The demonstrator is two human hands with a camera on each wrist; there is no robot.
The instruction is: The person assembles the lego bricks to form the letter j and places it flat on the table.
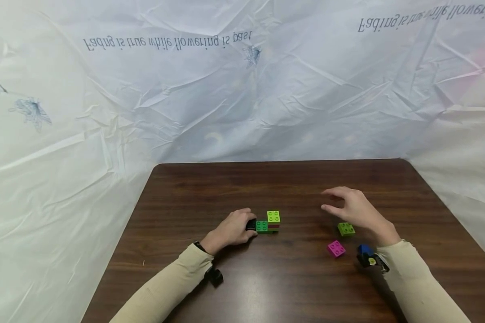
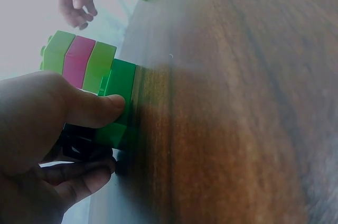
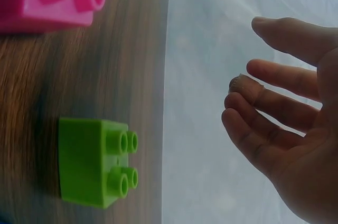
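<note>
The worktop (image 1: 299,179) is brown wood-grain; white sheeting (image 1: 307,112) (printed with lettering (image 1: 167,41)) stands behind. The assembly (image 1: 262,226) comprises a green base (image 2: 123,81), a lime-pink-lime stack (image 2: 80,60) at right and a black block (image 1: 251,224) at left. The left grip (image 1: 233,227) pinches its left end; the right grip (image 1: 355,208), fingers parted, holds nothing near the loose lime block (image 1: 346,229).

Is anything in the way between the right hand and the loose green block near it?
Nothing that I can see. In the right wrist view, only open space lies between the right fingers and the loose green block. The pink block sits off to one side, not between them.
</note>
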